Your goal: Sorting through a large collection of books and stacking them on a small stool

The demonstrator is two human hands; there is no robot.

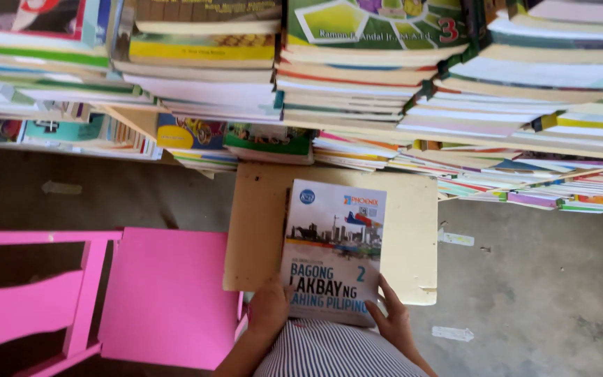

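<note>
Both hands — left hand [268, 307], right hand [393, 322] — gripping book [334, 244].

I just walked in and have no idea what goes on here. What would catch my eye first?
Probably the bright pink chair at lower left, vivid against the grey floor. Next, the book with a city skyline on its cover, lying on a pale wooden board in the middle, with the left hand and right hand on its lower corners. Above, stacks of books fill the whole top.
</note>
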